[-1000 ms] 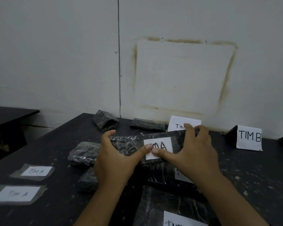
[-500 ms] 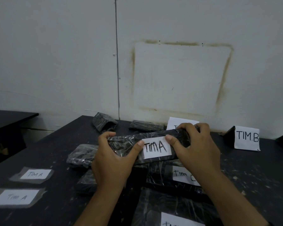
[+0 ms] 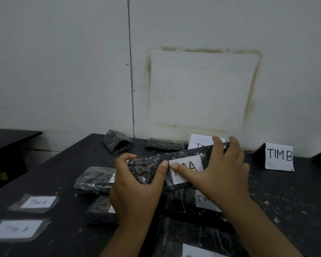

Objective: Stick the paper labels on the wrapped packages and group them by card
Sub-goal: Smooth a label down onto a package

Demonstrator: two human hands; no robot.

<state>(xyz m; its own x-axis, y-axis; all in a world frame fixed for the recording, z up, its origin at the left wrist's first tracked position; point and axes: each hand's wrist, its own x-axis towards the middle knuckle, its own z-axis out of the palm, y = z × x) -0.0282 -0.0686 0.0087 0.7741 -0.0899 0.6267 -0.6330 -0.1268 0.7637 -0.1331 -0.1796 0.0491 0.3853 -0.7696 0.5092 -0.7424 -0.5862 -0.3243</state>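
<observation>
Fingers of left hand curl round wrapped package | right hand grips its far end, thumb pressing paper label

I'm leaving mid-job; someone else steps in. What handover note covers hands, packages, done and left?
Left hand grips the held package at its left end; right hand grips the right end, thumb pressing its TIM A label.
Done: label on.
Two spare TIM A labels lie at left; bare packages sit by the wall.
Left: label those, group by card; TIM B card stands right.
</observation>
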